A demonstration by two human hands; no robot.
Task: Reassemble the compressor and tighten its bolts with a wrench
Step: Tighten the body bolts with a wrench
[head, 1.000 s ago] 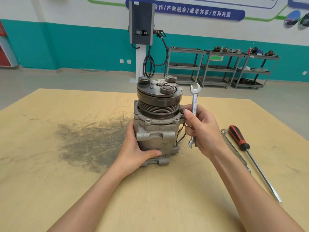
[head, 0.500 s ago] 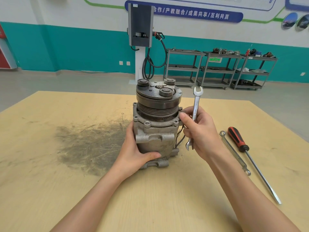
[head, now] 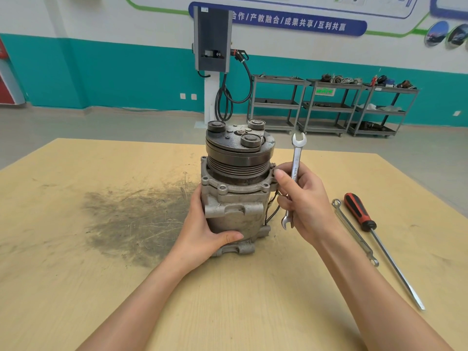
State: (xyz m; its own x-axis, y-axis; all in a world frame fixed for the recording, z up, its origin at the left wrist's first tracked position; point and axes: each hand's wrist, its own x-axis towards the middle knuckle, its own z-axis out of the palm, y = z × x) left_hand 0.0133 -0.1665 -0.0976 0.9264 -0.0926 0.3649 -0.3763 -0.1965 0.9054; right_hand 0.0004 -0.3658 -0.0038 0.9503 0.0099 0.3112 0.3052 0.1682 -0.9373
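A grey metal compressor (head: 235, 198) stands upright in the middle of the wooden table (head: 76, 287), its dark pulley and clutch plate on top. My left hand (head: 205, 229) grips the lower left of its body, thumb across the front. My right hand (head: 304, 203) holds a silver open-end wrench (head: 296, 160) upright in the palm, just right of the compressor. My right thumb and forefinger pinch at a bolt on the right edge of the flange; the bolt itself is hidden behind the fingertips.
A second slim wrench (head: 354, 231) and a long screwdriver with a red-and-black handle (head: 359, 211) lie on the table to the right. A dark grease smear (head: 134, 219) covers the table left of the compressor. Shelving carts and a charging post stand by the far wall.
My right hand has turned slightly at the flange, and the wrench in it has swung a little. The left hand and the compressor have stayed put.
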